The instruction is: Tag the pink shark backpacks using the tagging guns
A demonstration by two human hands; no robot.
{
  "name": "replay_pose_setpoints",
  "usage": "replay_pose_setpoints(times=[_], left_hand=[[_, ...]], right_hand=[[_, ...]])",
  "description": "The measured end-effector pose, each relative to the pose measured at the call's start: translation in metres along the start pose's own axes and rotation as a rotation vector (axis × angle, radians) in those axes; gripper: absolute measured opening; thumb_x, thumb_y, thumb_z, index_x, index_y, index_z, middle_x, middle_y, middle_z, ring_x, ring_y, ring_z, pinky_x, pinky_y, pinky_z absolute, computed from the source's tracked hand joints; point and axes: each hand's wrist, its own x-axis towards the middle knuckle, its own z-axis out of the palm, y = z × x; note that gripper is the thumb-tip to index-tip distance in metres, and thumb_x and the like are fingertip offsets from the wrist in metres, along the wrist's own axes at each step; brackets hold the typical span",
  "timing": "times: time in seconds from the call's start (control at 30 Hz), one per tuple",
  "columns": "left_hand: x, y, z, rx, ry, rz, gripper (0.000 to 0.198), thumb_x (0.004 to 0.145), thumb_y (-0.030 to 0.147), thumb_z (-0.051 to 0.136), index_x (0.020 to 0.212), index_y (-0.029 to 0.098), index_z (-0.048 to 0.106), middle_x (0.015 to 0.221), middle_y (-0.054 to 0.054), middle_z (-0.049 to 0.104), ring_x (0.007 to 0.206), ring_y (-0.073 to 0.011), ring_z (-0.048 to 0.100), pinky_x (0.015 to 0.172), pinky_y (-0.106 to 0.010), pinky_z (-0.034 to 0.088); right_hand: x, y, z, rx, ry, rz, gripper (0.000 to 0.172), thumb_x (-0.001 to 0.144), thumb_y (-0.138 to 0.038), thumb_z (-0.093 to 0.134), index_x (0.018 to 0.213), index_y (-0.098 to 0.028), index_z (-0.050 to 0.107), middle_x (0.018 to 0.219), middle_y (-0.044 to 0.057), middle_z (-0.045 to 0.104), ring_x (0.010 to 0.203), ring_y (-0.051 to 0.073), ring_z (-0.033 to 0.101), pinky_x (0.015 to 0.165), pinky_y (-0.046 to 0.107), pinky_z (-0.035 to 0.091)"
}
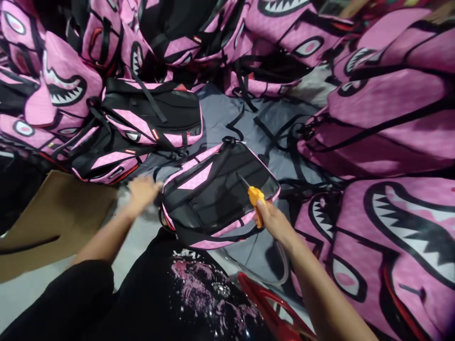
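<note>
A black and pink backpack point(220, 189) lies in front of me with its black strapped side up. My right hand point(267, 215) is wrapped round a yellow-handled tool point(256, 196) with a thin metal tip, held over the right part of this backpack. At the backpack's left edge is my left hand point(144, 189), blurred by motion; whether its fingers grip anything cannot be made out. Black straps point(232, 139) gather at the backpack's top edge and trail onto the grey cloth.
Pink shark-face backpacks point(398, 227) are piled on the right, with more point(67, 85) at the left and back. Another black and pink backpack point(152, 113) lies beyond my left hand. Cardboard point(53, 222) lies at the left, a red plastic object point(270, 303) near my legs.
</note>
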Motion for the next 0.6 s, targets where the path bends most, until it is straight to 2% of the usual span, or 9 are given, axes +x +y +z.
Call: replay_pose_setpoints(times=[0.07,0.13,0.2,0.27,0.33,0.4,0.47,0.5,0.6], left_hand=[[0.011,-0.033,-0.013,0.03,0.079,-0.199,0.061,0.098,0.046,0.031,0.125,-0.001,0.057,0.134,-0.036,0.051,0.128,-0.049,0.045,0.095,-0.064,0.038],[0.007,-0.032,-0.016,-0.005,0.154,-0.083,0.055,0.099,0.042,0.03,0.135,0.006,0.052,0.142,-0.028,0.048,0.134,-0.0414,0.042,0.103,-0.059,0.036],[-0.006,0.002,-0.008,-0.101,0.143,0.188,0.054,0.097,0.047,0.039,0.144,0.022,0.045,0.151,-0.012,0.045,0.139,-0.0291,0.038,0.112,-0.045,0.033],[-0.018,0.051,0.01,-0.283,0.017,0.391,0.069,0.089,0.049,0.058,0.15,0.023,0.038,0.161,-0.012,0.03,0.147,-0.0318,0.026,0.117,-0.046,0.027],[-0.024,0.09,0.029,-0.438,-0.095,0.4,0.075,0.084,0.038,0.068,0.151,0.019,0.038,0.162,-0.017,0.023,0.147,-0.0377,0.024,0.118,-0.053,0.025],[-0.022,0.107,0.041,-0.537,-0.155,0.344,0.067,0.087,0.027,0.063,0.15,0.018,0.04,0.162,-0.018,0.023,0.147,-0.0384,0.026,0.118,-0.056,0.024],[-0.016,0.104,0.044,-0.647,-0.209,0.297,0.059,0.093,0.025,0.054,0.15,0.021,0.04,0.16,-0.016,0.03,0.146,-0.034,0.03,0.119,-0.053,0.025],[-0.011,0.097,0.043,-0.72,-0.253,0.267,0.055,0.096,0.027,0.049,0.15,0.023,0.039,0.156,-0.015,0.038,0.143,-0.0306,0.038,0.118,-0.05,0.031],[0.003,0.075,0.036,-0.97,-0.47,0.15,0.049,0.103,0.045,0.028,0.141,0.02,0.047,0.128,-0.014,0.066,0.113,-0.0207,0.066,0.097,-0.037,0.053]], right_hand=[[-0.003,0.005,0.006,-0.015,-0.107,0.031,0.054,0.091,-0.07,0.03,0.08,-0.022,0.054,0.064,0.003,0.063,0.056,0.018,0.062,0.059,0.032,0.049],[-0.006,0.005,0.009,-0.014,-0.094,0.019,0.054,0.092,-0.068,0.027,0.085,-0.022,0.054,0.07,0.004,0.066,0.063,0.019,0.064,0.064,0.032,0.05],[-0.004,0.001,0.007,-0.014,-0.043,-0.003,0.056,0.094,-0.067,0.025,0.092,-0.021,0.057,0.074,0.004,0.067,0.067,0.019,0.066,0.066,0.032,0.05],[0.004,-0.005,0.001,-0.023,-0.04,0.011,0.056,0.095,-0.065,0.026,0.097,-0.02,0.059,0.072,0.004,0.067,0.066,0.019,0.066,0.065,0.031,0.049],[0.017,-0.011,-0.008,-0.028,-0.067,0.062,0.054,0.096,-0.064,0.029,0.096,-0.019,0.06,0.069,0.004,0.066,0.06,0.019,0.065,0.061,0.03,0.048],[0.03,-0.016,-0.015,-0.034,0.009,0.098,0.053,0.097,-0.061,0.03,0.094,-0.018,0.06,0.064,0.003,0.064,0.054,0.017,0.061,0.057,0.028,0.046],[0.037,-0.02,-0.014,-0.075,0.109,0.08,0.053,0.097,-0.06,0.032,0.092,-0.017,0.062,0.059,0.003,0.061,0.051,0.016,0.058,0.055,0.027,0.044],[0.037,-0.023,-0.01,-0.09,0.084,0.046,0.054,0.097,-0.06,0.032,0.092,-0.017,0.063,0.057,0.003,0.059,0.052,0.016,0.057,0.055,0.027,0.043],[0.029,-0.031,0.011,-0.083,-0.237,-0.044,0.058,0.096,-0.059,0.03,0.09,-0.014,0.067,0.057,0.002,0.058,0.053,0.015,0.056,0.056,0.026,0.043]])
